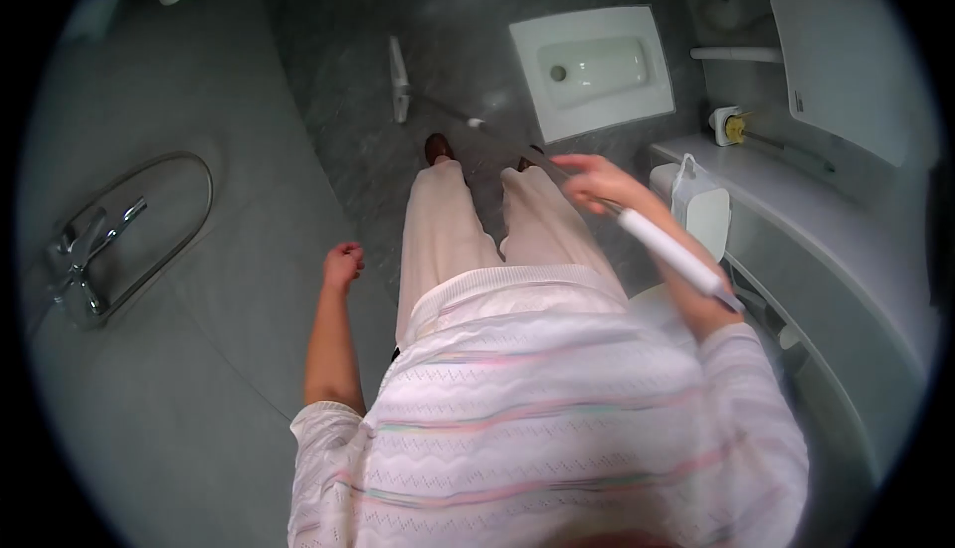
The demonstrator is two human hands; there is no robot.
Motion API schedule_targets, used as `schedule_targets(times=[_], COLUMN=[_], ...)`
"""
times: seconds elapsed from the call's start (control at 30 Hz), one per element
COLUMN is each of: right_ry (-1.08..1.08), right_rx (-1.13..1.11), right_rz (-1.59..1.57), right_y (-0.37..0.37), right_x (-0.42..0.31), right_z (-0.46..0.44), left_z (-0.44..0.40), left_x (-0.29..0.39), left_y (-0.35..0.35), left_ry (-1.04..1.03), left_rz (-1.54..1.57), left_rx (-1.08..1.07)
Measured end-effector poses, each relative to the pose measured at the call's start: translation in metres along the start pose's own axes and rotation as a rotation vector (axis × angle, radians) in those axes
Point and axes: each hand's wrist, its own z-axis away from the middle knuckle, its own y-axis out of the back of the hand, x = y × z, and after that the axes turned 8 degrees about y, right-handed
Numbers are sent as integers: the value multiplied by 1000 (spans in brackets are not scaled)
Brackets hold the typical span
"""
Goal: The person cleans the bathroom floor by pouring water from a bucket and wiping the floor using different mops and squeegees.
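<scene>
My right hand (604,185) is wrapped round the thin pole of a floor squeegee (675,252), with the index finger stretched out. A thick white grip covers the pole's upper end, beside my right forearm. The pole slants down to the far left, where the long, narrow white head (399,81) rests on the grey floor ahead of my feet. My left hand (344,265) hangs beside my left leg, its fingers curled in, and nothing shows in them. It is apart from the squeegee.
A white squat toilet (532,81) is set in the floor ahead right. A chrome shower tap (85,260) with a looped hose is on the left wall. On the right are a ledge (756,185), a white container (706,215) and a brush (796,150).
</scene>
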Motion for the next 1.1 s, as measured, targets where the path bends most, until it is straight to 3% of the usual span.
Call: schedule_targets(times=[0.13, 0.33, 0.5, 0.63, 0.87, 0.93, 1.0, 1.1], right_ry=[-79, -154, -34, 132, 192, 209, 211, 136], right_rx=[129, 319, 369, 160, -259, -291, -337, -269], right_rz=[-9, 183, 74, -14, 0, 196, 244, 169], right_y=[98, 261, 282, 246, 125, 73, 35, 40], right_x=[23, 51, 42, -25, -210, -272, -316, -376], right_z=[130, 279, 290, 207, -96, -174, -236, -275], left_z=[28, 109, 104, 78, 34, 20, 26, 21], left_x=[17, 64, 60, 54, 132, 154, 181, 209], left_y=[-63, -205, -219, -190, -114, -81, -43, 10], left_ry=[37, -124, -160, -64, -38, -95, -16, 48], left_rz=[-78, -147, -133, -162, -92, 42, 97, 98], left_rx=[30, 74, 126, 154, 60, 61, 77, 69])
